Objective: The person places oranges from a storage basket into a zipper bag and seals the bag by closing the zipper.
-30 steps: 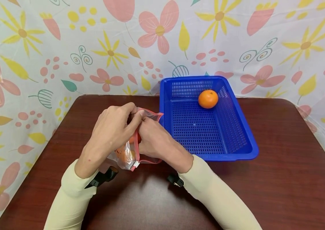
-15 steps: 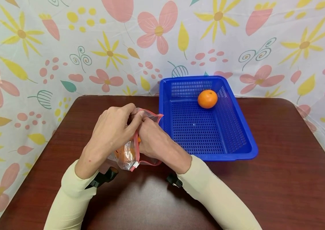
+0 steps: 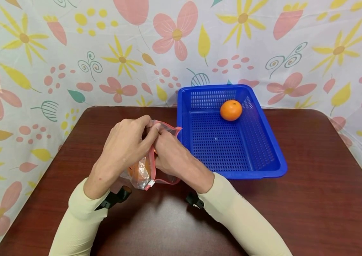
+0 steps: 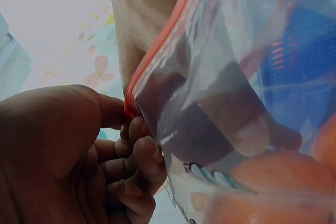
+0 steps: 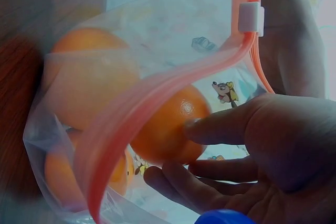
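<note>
A clear slider bag [image 5: 173,30] with a red-pink zip edge stands with its mouth spread. My left hand [image 3: 123,142] pinches the bag's rim, thumb against fingers in the left wrist view. Reaching in through the mouth, my right hand [image 5: 283,156] holds an orange [image 5: 168,124], its thumb on the near face and fingertips at the lower edge. Two more oranges lie deeper in the bag, one orange [image 5: 92,77] above the other [image 5: 65,171]. From the head view, the right fingers are hidden by the bag and left hand.
A blue perforated basket [image 3: 273,156] stands right of the bag, one orange [image 3: 231,110] in its far right corner. Both are on a dark brown table [image 3: 321,199]. A floral cloth [image 3: 174,71] hangs along the back. The white zip slider [image 5: 251,18] sits at the bag's corner.
Inside the bag, the orange at my right fingers shows less beside the red zip edge than one second ago. Both hands stay almost in place; the basket's orange is unmoved.
</note>
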A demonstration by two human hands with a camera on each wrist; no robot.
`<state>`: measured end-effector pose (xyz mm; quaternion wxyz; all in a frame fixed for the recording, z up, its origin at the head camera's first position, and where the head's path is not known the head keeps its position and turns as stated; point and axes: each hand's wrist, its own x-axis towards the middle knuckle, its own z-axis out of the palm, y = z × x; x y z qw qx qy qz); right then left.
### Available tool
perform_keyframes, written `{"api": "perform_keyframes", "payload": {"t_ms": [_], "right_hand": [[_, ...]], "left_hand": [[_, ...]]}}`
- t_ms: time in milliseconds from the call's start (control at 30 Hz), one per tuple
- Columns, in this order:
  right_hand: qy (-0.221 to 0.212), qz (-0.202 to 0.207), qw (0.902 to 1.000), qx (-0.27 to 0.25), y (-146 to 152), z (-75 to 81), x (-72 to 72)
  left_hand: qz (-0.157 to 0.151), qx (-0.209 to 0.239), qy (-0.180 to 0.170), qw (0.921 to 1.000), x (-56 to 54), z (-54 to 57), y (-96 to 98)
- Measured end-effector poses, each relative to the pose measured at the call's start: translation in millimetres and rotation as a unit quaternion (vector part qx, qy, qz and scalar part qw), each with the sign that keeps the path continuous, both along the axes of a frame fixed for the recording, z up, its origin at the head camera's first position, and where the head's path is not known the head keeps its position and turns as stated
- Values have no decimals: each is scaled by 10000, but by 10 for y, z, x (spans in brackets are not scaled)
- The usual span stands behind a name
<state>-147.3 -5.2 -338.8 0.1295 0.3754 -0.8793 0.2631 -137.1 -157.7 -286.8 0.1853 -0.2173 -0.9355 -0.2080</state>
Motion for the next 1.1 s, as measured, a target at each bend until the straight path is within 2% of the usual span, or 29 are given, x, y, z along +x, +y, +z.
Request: {"api": "perform_keyframes", "payload": {"t_ms": [367,567,1100], "right_hand": [[-171,-21,9998,29,32,24,33],[-243,-150,9992,271,53,46,40],[-50,-54,9975,704,190,156,46]], "left_hand": [[-27,8,-34,10000,-1,-1,11],[-42,13,-63,10000,3,-1,11],[0,-3,-121,9999,7,-8,9]]}}
